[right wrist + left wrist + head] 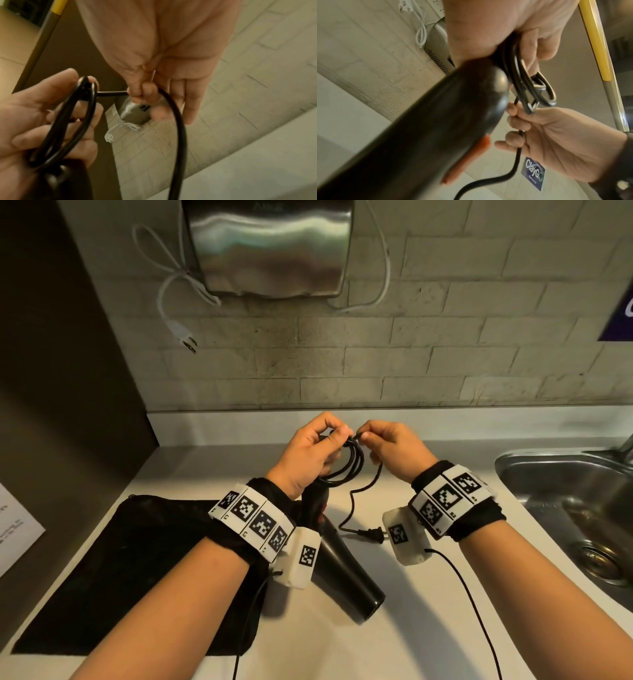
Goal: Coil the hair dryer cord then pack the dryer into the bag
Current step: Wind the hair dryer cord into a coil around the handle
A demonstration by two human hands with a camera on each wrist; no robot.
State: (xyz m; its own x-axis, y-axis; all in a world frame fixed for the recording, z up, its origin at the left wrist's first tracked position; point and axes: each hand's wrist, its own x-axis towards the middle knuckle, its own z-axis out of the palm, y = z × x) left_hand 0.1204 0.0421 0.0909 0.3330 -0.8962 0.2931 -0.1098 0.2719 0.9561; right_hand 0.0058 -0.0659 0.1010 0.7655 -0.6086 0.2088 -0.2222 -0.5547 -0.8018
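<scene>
left hand (310,455) curled round black cord (346,462) loops above the hair dryer (342,563); right hand (394,448) pinches the free cord just right, other fingers loose

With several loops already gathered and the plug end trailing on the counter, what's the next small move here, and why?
Probably the right hand should lay one more loop into the left hand. The left already holds the coil by the hair dryer, but loose cord runs down to the plug on the counter. The bag waits flat.
</scene>
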